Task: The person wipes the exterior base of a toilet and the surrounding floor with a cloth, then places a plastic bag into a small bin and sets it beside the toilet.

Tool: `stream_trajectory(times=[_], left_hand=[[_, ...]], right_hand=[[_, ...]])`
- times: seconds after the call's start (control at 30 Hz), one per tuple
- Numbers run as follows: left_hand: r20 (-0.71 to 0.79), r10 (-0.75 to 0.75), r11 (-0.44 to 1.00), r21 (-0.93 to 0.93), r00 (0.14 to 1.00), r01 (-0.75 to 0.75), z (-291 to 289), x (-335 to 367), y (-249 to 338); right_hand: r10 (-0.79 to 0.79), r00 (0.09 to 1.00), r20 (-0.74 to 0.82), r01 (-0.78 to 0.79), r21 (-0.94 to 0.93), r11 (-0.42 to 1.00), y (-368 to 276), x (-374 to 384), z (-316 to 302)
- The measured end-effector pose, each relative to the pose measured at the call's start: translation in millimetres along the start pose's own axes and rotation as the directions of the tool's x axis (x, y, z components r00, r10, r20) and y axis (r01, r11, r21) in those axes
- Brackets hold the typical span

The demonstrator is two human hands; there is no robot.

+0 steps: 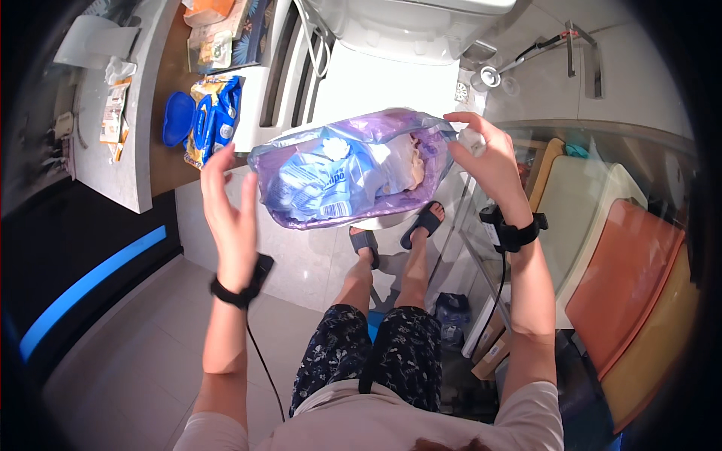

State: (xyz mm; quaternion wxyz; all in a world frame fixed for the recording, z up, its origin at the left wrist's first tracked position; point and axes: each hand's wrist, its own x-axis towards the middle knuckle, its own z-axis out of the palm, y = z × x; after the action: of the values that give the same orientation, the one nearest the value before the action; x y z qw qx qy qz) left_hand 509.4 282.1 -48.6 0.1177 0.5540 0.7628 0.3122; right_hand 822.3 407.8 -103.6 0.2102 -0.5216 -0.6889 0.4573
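Note:
A translucent purple garbage bag [353, 122] spreads wide open in front of me. Crumpled blue and white plastic packaging [320, 180] and white wadded tissues [395, 169] fill it. A pale rounded edge [383, 222] shows just under the bag; what it belongs to is mostly hidden. At the bag's right corner, my right hand [489, 154] has its thumb and fingers closed around the rim. My left hand [231, 222] is beside the left rim with thumb and fingers apart, gripping nothing; whether it touches the plastic is unclear.
Ahead is a white toilet [406, 30], with a toilet brush holder [487, 77] to its right. A blue wipes pack [214, 120] lies on the left shelf beside the counter [135, 150]. Behind glass at right stand colored panels [620, 286]. Cables hang from both wrist straps.

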Motion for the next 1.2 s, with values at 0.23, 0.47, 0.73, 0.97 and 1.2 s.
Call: stream_trajectory(times=[0.23,0.47,0.73,0.97,1.2], left_hand=[[0.37,-0.255,0.874,-0.307,0.893,0.377,11.3,22.0,-87.7],[0.298,-0.277,0.866,-0.334,0.913,0.372,41.7,32.7,-117.3],[0.339,-0.295,0.815,-0.399,0.893,0.42,60.8,44.9,-131.1],[0.7,-0.408,0.004,-0.641,0.586,0.768,75.6,31.4,-153.4],[0.862,-0.224,-0.219,-0.5,0.455,0.838,85.5,-12.1,-164.0]], right_hand=[[-0.026,0.996,-0.091,0.021,-0.048,0.999,-7.8,25.5,18.7],[0.043,0.994,0.097,-0.074,0.35,0.934,44.0,50.1,29.0],[0.37,0.877,0.307,-0.478,0.481,0.735,55.0,76.4,46.3],[0.131,0.939,0.318,-0.201,0.198,0.959,64.7,69.3,62.9],[0.267,0.874,0.405,-0.476,0.608,0.635,83.5,39.6,76.9]])
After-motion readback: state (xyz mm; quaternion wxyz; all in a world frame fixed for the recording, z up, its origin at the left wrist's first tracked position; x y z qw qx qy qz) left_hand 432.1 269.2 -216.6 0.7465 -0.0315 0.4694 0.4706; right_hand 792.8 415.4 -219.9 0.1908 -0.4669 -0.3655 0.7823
